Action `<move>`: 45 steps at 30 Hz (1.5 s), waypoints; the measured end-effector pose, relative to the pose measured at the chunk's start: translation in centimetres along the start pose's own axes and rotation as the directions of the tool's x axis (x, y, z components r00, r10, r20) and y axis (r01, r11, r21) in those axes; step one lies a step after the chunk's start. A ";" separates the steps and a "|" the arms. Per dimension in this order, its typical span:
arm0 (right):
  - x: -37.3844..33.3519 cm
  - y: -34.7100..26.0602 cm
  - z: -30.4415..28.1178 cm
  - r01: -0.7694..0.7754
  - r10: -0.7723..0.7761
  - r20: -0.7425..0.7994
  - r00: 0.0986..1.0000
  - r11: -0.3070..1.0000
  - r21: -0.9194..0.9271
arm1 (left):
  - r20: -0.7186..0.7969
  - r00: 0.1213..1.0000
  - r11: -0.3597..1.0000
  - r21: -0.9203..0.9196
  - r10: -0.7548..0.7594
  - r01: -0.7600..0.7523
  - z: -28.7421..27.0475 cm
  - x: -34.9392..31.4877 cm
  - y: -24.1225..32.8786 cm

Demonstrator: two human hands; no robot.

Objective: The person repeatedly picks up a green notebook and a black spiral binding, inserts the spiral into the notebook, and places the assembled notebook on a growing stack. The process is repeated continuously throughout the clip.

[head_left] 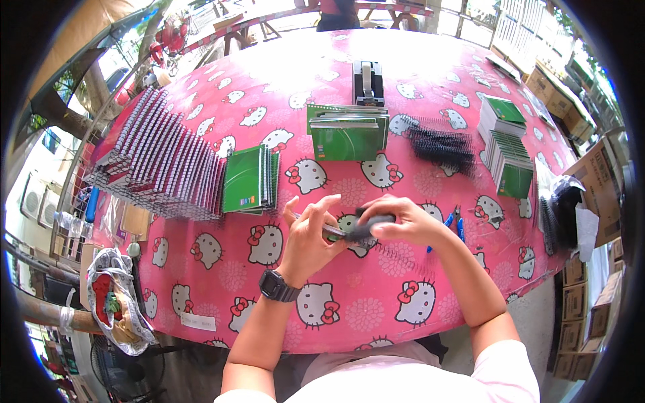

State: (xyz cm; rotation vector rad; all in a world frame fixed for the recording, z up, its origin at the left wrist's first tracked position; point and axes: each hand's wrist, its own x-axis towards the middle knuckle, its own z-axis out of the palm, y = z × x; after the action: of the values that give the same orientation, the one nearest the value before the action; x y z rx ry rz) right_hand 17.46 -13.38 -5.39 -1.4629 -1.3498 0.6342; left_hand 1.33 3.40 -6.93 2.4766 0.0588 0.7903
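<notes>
My left hand (310, 235), with a dark watch on its wrist, grips a thin stack of sheets (333, 230) seen nearly edge-on, probably a notebook. Close against it, my right hand (406, 221) is closed on a dark, blurred object (369, 228) whose kind I cannot make out. A thin spiral binding coil (396, 256) trails from between the hands toward the lower right, smeared by motion. Blue-handled pliers (457, 225) lie just right of my right hand. Beyond the hands stand green notebooks (346, 140), and a pile of black binding coils (440, 146) lies to their right.
Tall stacks of spiral-bound notebooks (158, 161) fill the left, with green notebooks (245, 178) beside them. A black tape dispenser (367, 87) stands at the back. Green-covered stacks (512, 161) are at the right. A patterned bag (115, 302) hangs at the left edge; cardboard boxes (581, 302) stand right.
</notes>
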 end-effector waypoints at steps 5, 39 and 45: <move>-0.3 0.1 -0.8 -0.143 0.172 -0.091 0.981 0.953 0.267 | -0.186 0.982 0.998 0.050 -0.032 0.042 0.0 0.5 -0.1; 0.0 0.3 -0.5 -0.283 0.181 -0.410 0.894 0.938 -0.203 | 0.267 0.953 0.499 -0.812 -0.145 0.303 2.5 -0.7 -3.1; -0.4 -0.4 -0.3 -0.148 0.198 -0.067 0.978 0.883 0.446 | 0.353 0.931 0.427 -0.831 -0.092 0.357 2.4 -0.8 -3.6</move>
State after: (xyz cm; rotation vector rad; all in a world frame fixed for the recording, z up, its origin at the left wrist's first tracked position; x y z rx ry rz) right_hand 17.53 -13.87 -5.03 -1.2312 -0.9167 0.8960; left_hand 2.42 5.16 -10.83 1.4526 -0.0970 0.2251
